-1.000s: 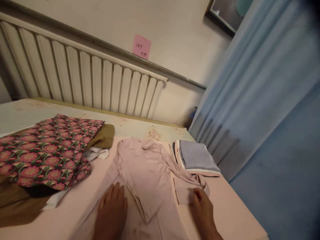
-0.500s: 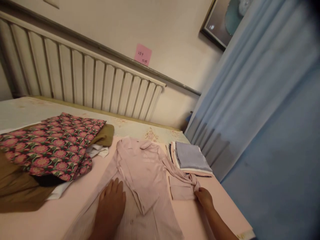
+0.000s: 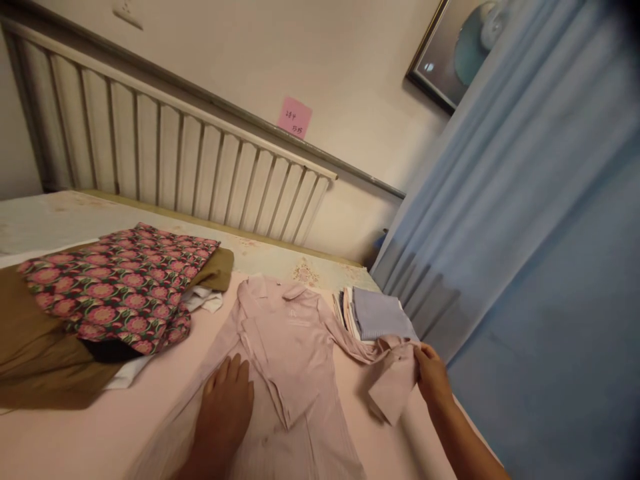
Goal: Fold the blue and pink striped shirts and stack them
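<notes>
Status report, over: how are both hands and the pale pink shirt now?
Left hand resting on pale pink shirt. Right hand gripping its cuff, lifted. Folded stack close behind that cuff.

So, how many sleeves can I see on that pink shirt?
2. One sleeve lies folded across the front of the shirt; the other sleeve stretches out sideways, its far end held by the right hand.

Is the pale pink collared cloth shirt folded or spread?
Partly folded: the shirt has one sleeve laid across its body; the right hand holds the other sleeve out sideways.
</notes>
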A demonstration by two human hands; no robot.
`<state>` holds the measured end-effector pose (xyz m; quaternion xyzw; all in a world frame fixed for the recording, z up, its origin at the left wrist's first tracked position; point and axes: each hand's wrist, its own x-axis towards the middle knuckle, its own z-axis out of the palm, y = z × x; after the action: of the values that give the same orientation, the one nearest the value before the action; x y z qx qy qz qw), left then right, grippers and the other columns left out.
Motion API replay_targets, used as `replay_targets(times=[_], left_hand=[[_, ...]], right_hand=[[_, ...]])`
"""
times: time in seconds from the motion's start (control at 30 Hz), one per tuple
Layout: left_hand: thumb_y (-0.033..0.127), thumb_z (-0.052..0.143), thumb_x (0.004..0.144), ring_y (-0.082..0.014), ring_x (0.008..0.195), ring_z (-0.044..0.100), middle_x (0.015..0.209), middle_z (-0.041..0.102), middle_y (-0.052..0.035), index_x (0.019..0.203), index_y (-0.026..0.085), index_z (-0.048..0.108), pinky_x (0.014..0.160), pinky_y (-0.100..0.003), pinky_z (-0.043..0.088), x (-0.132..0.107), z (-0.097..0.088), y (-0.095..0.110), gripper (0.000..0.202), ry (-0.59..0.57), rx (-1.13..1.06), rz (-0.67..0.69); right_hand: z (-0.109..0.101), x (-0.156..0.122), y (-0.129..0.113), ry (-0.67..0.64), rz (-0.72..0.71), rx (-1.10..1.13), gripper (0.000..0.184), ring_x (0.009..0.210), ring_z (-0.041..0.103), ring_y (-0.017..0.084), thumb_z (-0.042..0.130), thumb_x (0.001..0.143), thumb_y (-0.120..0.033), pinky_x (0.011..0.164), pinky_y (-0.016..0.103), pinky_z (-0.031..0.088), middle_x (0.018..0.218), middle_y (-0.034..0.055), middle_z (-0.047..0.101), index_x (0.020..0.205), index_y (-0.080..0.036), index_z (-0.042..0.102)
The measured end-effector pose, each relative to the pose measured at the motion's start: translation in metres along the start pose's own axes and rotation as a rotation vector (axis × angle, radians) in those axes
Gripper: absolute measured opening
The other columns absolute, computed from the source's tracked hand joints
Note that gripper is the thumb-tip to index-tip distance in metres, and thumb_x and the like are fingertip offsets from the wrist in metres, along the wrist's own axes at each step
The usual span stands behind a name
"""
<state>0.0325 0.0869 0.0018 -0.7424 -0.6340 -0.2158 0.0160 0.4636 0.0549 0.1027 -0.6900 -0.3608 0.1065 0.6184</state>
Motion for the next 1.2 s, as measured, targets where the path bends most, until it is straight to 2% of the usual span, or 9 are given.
replay_targets(times=[0.33,0.5,0.57,0.67,0.73,0.83,0.9,1.03,1.2], left_hand=[[0.018,0.037,0.086,-0.0295,0.128,0.043,0.133,0.055,-0.0157,0.117,0.012,0.062,0.104,-0.045,0.033,0.001,-0.001,-0.001,0.040,0.013,-0.105,-0.031],[0.029,0.037,0.087,-0.0259,0.109,0.057,0.110,0.066,-0.0145,0.104,0.014,0.064,0.099,-0.041,0.041,0.009,-0.009,-0.004,0.036,0.133,-0.507,-0.054],[0.043,0.040,0.085,-0.0243,0.093,0.064,0.097,0.069,-0.0112,0.098,0.017,0.064,0.090,-0.041,0.048,0.013,-0.013,-0.003,0.037,0.037,-0.818,-0.168],[0.062,0.040,0.080,-0.0220,0.072,0.068,0.088,0.070,-0.0097,0.099,0.016,0.061,0.073,-0.041,0.054,0.016,-0.017,-0.003,0.054,-0.321,-1.344,-0.440],[0.070,0.039,0.077,-0.0245,0.077,0.069,0.092,0.071,-0.0115,0.106,0.015,0.060,0.073,-0.043,0.055,0.017,-0.020,-0.006,0.065,-0.488,-1.517,-0.538],[0.075,0.041,0.073,-0.0301,0.086,0.068,0.088,0.072,-0.0106,0.106,0.016,0.064,0.074,-0.044,0.054,0.018,-0.025,-0.014,0.071,-0.537,-1.469,-0.545],[0.076,0.041,0.073,-0.0311,0.080,0.067,0.075,0.071,-0.0095,0.096,0.015,0.067,0.070,-0.044,0.054,0.019,-0.028,-0.018,0.071,-0.585,-1.452,-0.562],[0.073,0.050,0.069,-0.0233,0.062,0.062,0.061,0.064,-0.0045,0.078,0.016,0.063,0.062,-0.039,0.053,0.021,-0.033,-0.017,0.059,-0.708,-1.552,-0.620],[0.053,0.065,0.062,-0.0206,0.067,0.061,0.071,0.068,-0.0017,0.083,0.017,0.063,0.060,-0.032,0.050,0.022,-0.038,-0.015,0.041,-0.696,-1.378,-0.371]], right_hand=[[0.019,0.035,-0.096,-0.151,0.070,0.265,0.040,0.054,0.057,0.015,0.073,0.047,-0.041,0.055,0.028,0.048,0.062,-0.0015,0.063,0.078,-0.019,0.060],[0.049,0.011,-0.140,-0.278,-0.028,0.328,0.033,0.056,0.057,0.014,0.072,0.057,-0.042,0.057,0.026,0.048,0.064,-0.0023,0.062,0.079,-0.019,0.061],[0.071,-0.014,-0.155,-0.327,-0.083,0.321,0.031,0.059,0.057,0.014,0.070,0.063,-0.043,0.058,0.024,0.047,0.066,-0.0023,0.062,0.081,-0.018,0.062],[0.111,-0.074,-0.168,-0.440,-0.145,0.244,0.024,0.069,0.059,0.015,0.065,0.070,-0.038,0.066,0.024,0.048,0.072,-0.0019,0.064,0.081,-0.017,0.064],[0.137,-0.124,-0.167,-0.625,-0.183,0.170,0.016,0.075,0.060,0.015,0.061,0.074,-0.033,0.071,0.025,0.048,0.076,-0.0019,0.065,0.078,-0.018,0.065],[0.162,-0.190,-0.151,-1.192,-0.215,0.090,0.020,0.082,0.063,0.016,0.065,0.074,-0.024,0.078,0.025,0.048,0.088,-0.0025,0.069,0.093,-0.023,0.069],[0.168,-0.213,-0.133,-1.309,-0.190,0.067,0.020,0.080,0.065,0.015,0.064,0.075,-0.022,0.075,0.024,0.049,0.087,-0.0024,0.070,0.094,-0.024,0.070],[0.164,-0.196,-0.087,-1.051,-0.263,-0.082,0.016,0.074,0.062,0.014,0.056,0.075,-0.014,0.069,0.022,0.046,0.078,-0.0024,0.069,0.080,-0.021,0.069],[0.142,-0.134,-0.025,-0.713,-0.179,-0.234,0.012,0.060,0.057,0.014,0.048,0.071,-0.017,0.058,0.022,0.044,0.060,-0.0029,0.060,0.066,-0.020,0.059]])
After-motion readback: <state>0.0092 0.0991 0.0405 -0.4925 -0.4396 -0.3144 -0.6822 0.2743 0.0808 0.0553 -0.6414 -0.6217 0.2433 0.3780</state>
